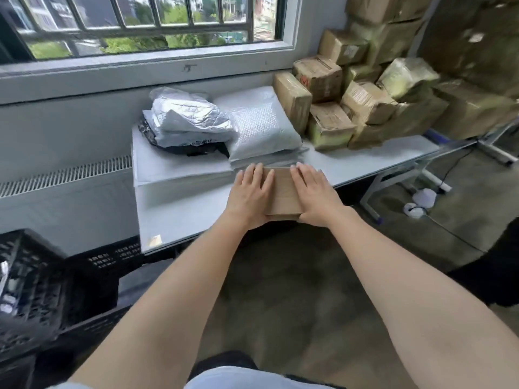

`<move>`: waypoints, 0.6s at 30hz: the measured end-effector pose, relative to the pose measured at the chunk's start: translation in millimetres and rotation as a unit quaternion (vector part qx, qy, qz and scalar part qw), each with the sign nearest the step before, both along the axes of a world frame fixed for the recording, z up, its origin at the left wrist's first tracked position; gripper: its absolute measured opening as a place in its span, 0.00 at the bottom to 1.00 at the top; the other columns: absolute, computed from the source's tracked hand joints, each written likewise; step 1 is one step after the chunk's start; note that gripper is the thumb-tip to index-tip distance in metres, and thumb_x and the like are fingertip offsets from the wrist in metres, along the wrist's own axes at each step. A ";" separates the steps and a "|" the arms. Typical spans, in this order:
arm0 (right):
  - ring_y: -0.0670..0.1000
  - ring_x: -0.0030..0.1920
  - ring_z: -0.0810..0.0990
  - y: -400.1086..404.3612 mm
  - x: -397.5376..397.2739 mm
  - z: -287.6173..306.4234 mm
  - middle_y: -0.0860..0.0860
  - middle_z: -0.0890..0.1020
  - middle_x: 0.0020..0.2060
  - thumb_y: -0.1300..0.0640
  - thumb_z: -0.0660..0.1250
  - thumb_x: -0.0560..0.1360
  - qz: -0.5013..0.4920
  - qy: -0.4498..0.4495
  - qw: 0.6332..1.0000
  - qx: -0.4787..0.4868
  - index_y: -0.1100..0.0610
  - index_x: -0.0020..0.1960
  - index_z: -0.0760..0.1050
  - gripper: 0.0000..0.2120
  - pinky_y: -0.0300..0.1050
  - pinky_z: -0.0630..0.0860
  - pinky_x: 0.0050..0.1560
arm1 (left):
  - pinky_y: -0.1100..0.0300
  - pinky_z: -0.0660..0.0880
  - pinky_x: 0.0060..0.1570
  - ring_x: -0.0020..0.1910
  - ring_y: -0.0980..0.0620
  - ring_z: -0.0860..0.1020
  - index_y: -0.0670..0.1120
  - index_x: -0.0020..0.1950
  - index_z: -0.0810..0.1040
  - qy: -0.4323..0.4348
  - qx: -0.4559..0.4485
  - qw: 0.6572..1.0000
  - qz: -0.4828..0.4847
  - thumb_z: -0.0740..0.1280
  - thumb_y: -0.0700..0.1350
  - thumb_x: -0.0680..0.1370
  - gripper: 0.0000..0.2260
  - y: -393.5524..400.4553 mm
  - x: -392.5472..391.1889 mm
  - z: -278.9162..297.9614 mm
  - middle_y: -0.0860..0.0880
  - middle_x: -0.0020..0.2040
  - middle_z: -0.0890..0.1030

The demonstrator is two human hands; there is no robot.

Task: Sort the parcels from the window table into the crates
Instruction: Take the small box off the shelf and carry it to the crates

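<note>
window: barred panes [134,21] looking out on green trees and buildings
radiator grille: slatted vent [64,175] running under the sill, left of the table
floor: white power strip [421,202] lying by the table leg, dark cable [455,237] trailing off rightward

I see bare worktop [179,217] left of my hands, open to the near edge. Behind it, stacked white mailers [179,167] and a silver bag [191,113] block the window side. Cardboard boxes [331,108] wall off the right rear. Black crates [36,282] stand low at my left.
</note>
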State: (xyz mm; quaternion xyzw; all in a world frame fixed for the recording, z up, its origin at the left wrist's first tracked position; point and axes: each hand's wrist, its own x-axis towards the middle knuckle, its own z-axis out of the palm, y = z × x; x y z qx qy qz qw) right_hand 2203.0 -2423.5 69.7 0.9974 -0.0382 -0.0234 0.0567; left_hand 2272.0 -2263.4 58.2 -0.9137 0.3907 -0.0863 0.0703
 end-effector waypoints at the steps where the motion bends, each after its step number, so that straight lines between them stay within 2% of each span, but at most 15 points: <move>1: 0.57 0.77 0.41 -12.7 14.6 5.2 0.57 0.43 0.76 0.50 0.72 0.70 0.004 -0.005 1.000 0.005 0.61 0.77 0.36 0.54 0.52 0.41 0.75 | 0.46 0.51 0.72 0.75 0.39 0.52 0.43 0.78 0.49 -0.004 -0.004 1.000 0.006 0.66 0.66 0.71 0.46 -11.9 13.3 4.8 0.38 0.76 0.52; 9: 0.57 0.76 0.40 -95.7 124.0 28.7 0.58 0.43 0.76 0.49 0.70 0.71 0.019 -0.036 0.999 -0.023 0.61 0.77 0.36 0.52 0.54 0.41 0.76 | 0.46 0.55 0.70 0.74 0.37 0.53 0.43 0.77 0.48 -0.030 -0.010 0.999 0.021 0.66 0.65 0.72 0.46 -92.7 118.4 30.6 0.37 0.76 0.52; 13: 0.57 0.77 0.38 -136.9 163.8 39.6 0.58 0.41 0.76 0.49 0.70 0.72 -0.005 -0.036 0.999 -0.015 0.61 0.77 0.35 0.52 0.54 0.40 0.76 | 0.46 0.55 0.70 0.74 0.38 0.54 0.43 0.78 0.48 -0.042 -0.006 0.999 -0.008 0.67 0.64 0.71 0.46 -137.3 168.5 42.2 0.37 0.76 0.53; 18: 0.58 0.77 0.40 -200.1 198.9 48.5 0.57 0.44 0.76 0.42 0.68 0.71 -0.044 -0.064 0.997 -0.015 0.61 0.77 0.36 0.53 0.53 0.38 0.75 | 0.47 0.53 0.72 0.76 0.39 0.52 0.45 0.78 0.46 -0.046 0.013 0.997 -0.067 0.67 0.65 0.71 0.47 -203.5 224.6 57.1 0.38 0.77 0.51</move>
